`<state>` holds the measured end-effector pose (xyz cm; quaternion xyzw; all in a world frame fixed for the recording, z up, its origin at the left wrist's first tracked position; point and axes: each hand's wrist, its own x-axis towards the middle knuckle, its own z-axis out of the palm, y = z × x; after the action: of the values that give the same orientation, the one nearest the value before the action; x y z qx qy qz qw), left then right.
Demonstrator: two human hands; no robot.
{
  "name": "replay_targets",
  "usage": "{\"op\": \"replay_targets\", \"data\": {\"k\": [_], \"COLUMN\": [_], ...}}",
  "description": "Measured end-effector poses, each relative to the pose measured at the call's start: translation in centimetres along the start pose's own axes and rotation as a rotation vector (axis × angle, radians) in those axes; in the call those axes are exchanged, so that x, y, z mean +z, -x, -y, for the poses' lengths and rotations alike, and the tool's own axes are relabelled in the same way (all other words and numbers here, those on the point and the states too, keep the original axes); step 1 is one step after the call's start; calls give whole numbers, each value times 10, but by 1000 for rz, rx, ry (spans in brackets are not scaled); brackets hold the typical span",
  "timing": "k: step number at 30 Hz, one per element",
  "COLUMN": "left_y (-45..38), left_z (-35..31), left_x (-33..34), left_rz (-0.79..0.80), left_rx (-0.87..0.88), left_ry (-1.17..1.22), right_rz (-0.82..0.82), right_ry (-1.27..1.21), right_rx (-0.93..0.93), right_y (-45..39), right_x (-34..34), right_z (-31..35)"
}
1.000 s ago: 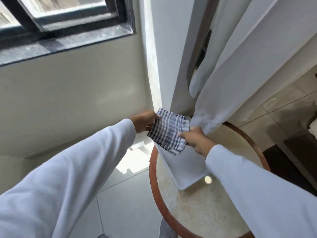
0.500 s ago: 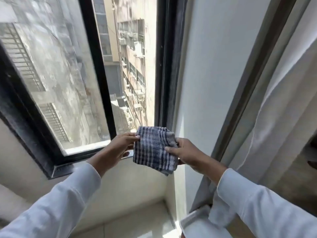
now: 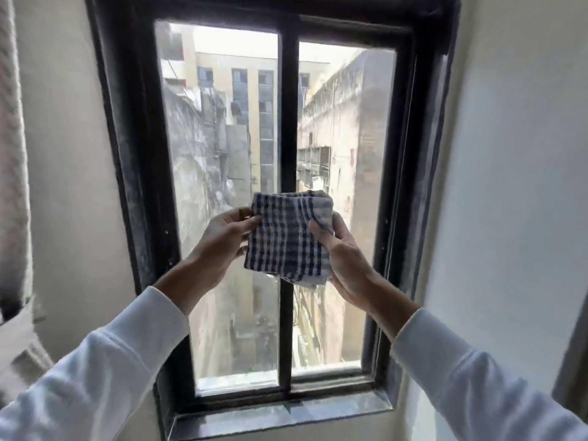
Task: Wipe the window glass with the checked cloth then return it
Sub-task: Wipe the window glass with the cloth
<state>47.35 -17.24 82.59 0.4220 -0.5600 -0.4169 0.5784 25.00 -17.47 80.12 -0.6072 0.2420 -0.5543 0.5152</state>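
Observation:
A folded blue-and-white checked cloth (image 3: 288,240) is held up in front of the window, level with its middle. My left hand (image 3: 219,249) pinches the cloth's left edge and my right hand (image 3: 343,256) grips its right side, thumb on the front. The window glass (image 3: 222,154) has two tall panes in a black frame, split by a dark centre bar (image 3: 289,122). The cloth overlaps that bar and I cannot tell whether it touches the glass. Both arms wear white sleeves.
A dark stone sill (image 3: 280,415) runs under the window. White wall (image 3: 515,186) stands at the right, close to the frame. A pale curtain (image 3: 12,154) hangs at the left edge. Buildings show through the glass.
The view has swung up from the round table to face the window squarely. Both hands lifted the cloth from near the table to the middle of the window.

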Motion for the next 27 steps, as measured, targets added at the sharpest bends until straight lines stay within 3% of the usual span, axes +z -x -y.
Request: {"op": "replay_targets", "data": {"k": [3,6,8,10,12,16,18,19,21,25,26,27], "left_y": [-37,-73,-96,-116,-133,-159,-170,-174,-181,-191,-192,-192], "left_z": [-17,-19,-12,1,16,44,54,56,60,66,67,67], "left_x": [-18,-45,-72,-103,-135,-175,-180,-181,-183,-188,-189,-189], "left_rz": [-63,-198,-449,-702,-827,-751,-689,-678,-673,-681,-670,-660], "left_rx": [46,138,305,475,576,604,614,620,666,703,701,702], "left_ry": [17,-88,-429,-881,-1179,-1331,-1246,-1182,-1099,-1037,-1030,-1027], "right_rz": [149,28,-217,-446,-393,-229,-111,-48,-125,-437,-401,-263], "right_ry": [27,53,193,532,885,1438,1576,1594,1567,1462,1448,1490], "right_rx": [-108,-228,-415,-626,-767,-793,-965,-1068,-1196,-936,-935,-980], "right_y": [-57,-106,-132,-157,-186,-230,-237,-243,-266,-276,-257,-235], "right_x": [26,50,60,63,64,76,96,106,120,111,108,114], "right_z": [-1,-20,-42,-69,-97,-159,-186,-188,-161,-146,-170,-195]}}
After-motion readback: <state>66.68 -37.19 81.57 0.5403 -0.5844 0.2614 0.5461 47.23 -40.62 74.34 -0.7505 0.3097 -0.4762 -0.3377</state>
